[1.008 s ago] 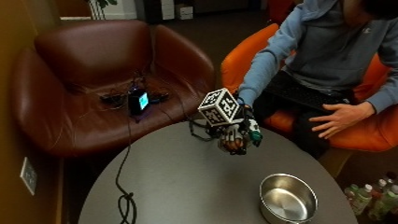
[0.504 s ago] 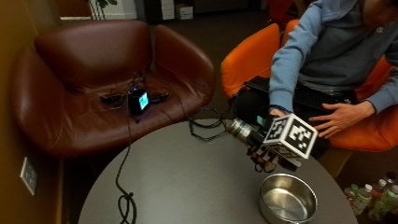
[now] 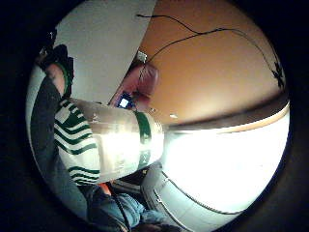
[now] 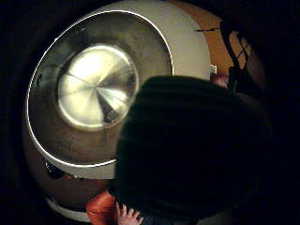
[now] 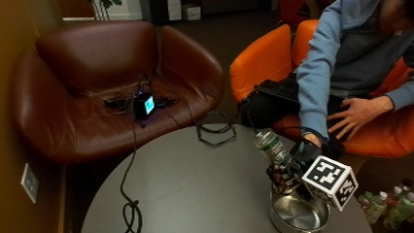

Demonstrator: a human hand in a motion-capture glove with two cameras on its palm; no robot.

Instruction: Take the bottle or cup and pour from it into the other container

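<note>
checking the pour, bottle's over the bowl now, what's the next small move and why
Probably tip the bottle further, mouth down. The gloved right hand holds it above the metal bowl, but its cap end points up and away; nothing is seen pouring.

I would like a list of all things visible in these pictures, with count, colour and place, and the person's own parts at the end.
bottle: one, clear with green and white label, held tilted above the bowl
bowl: one, silver metal, on the table near its edge
table: one, round, grey
brown chair: one, dark brown leather, behind the table
device: one, black with lit screen, on the brown chair
cable: one, black, from the brown chair across the table
orange chair: one, the person sits in it
small bottles: several, on the floor beside the table
right hand: black glove, grips the bottle
left hand: bare, rests on the lap
</note>
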